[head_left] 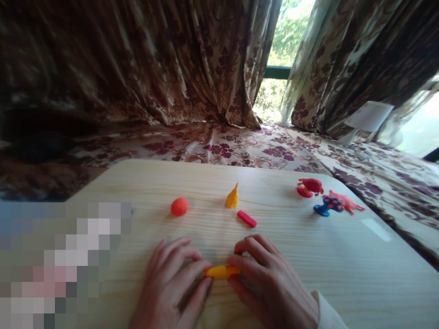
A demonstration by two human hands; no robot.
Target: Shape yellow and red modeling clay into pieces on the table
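A short orange clay roll (221,272) lies between my two hands near the front of the light wooden table (302,256). My left hand (171,285) pinches its left end with curled fingers. My right hand (270,283) pinches its right end, fingers bent. Beyond the hands lie a small red clay stick (247,219), a yellow-orange clay cone (232,198) and a red-orange clay ball (179,206).
At the back right of the table stand three small clay figures: a red one (310,187), a blue one (328,205) and a pinkish-red one (347,202). A blurred-out patch (58,260) covers the left front. Patterned curtains (154,59) hang behind.
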